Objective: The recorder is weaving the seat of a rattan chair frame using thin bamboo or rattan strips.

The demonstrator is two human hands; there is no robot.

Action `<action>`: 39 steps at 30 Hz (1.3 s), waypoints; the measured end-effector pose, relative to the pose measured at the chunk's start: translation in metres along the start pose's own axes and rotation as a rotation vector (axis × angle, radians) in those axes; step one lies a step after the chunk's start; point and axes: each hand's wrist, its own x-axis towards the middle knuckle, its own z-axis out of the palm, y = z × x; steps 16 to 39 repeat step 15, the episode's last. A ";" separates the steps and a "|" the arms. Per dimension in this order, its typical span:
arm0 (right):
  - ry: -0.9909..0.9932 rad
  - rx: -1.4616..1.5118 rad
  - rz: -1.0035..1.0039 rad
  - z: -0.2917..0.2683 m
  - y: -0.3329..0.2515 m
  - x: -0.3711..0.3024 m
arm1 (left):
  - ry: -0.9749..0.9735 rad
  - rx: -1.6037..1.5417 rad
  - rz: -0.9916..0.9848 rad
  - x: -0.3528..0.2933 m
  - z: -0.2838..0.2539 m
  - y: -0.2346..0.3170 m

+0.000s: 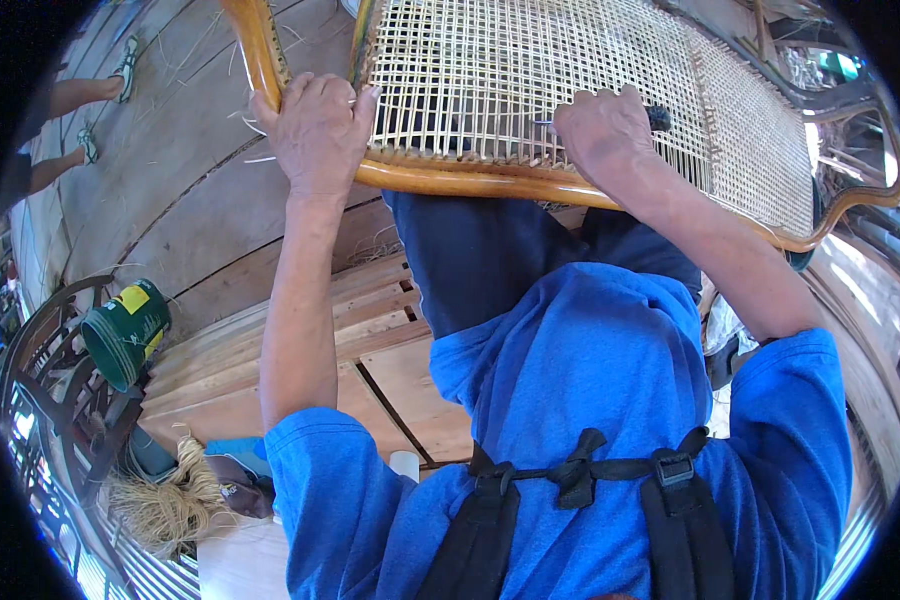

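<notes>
A curved, varnished wooden chair frame (470,180) with a woven cane panel (530,50) lies across my lap. My left hand (318,130) is closed over the frame's left corner, thumb beside the edge of the weave. Pale loose cane ends stick out near its wrist and fingers. In my right hand (605,130) is an awl-like tool (659,118); its dark handle end shows on the right and a thin metal tip on the left. That tip lies over the weave close to the front rail, where the strands look looser. Most of the tool is hidden by my fingers.
A wooden plank bench (370,335) extends to my left. Beyond it stands a green bucket (125,335) with a yellow label, near dark curved chair frames (45,350). A bundle of pale fibre strands (170,500) hangs lower left. Another person's legs (80,95) show at upper left.
</notes>
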 end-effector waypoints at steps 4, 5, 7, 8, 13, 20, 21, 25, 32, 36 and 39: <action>0.107 0.063 -0.097 0.017 0.017 0.015 | 0.030 0.028 -0.005 -0.004 0.002 0.006; 0.106 0.063 -0.097 0.020 0.018 0.011 | 0.029 0.028 -0.005 -0.005 0.002 0.009; 0.145 0.129 -0.026 0.019 0.015 -0.003 | 0.016 -0.023 0.001 -0.008 -0.004 0.013; 0.119 0.104 -0.029 0.018 0.012 -0.007 | 0.015 -0.018 -0.007 -0.011 -0.003 0.011; 0.075 0.053 -0.074 0.009 -0.004 -0.004 | 0.063 -0.032 -0.001 -0.011 -0.003 0.013; 0.000 0.004 -0.088 0.010 -0.007 0.002 | 0.051 -0.063 -0.005 -0.012 -0.002 0.013; 0.000 0.004 -0.088 0.010 -0.007 0.002 | 0.051 -0.063 -0.005 -0.012 -0.002 0.013; 0.000 0.004 -0.088 0.010 -0.007 0.002 | 0.051 -0.063 -0.005 -0.012 -0.002 0.013; 0.000 0.004 -0.088 0.010 -0.007 0.002 | 0.051 -0.063 -0.005 -0.012 -0.002 0.013; 0.000 0.004 -0.088 0.010 -0.007 0.002 | 0.051 -0.063 -0.005 -0.012 -0.002 0.013; 0.000 0.004 -0.088 0.010 -0.007 0.002 | 0.051 -0.063 -0.005 -0.012 -0.002 0.013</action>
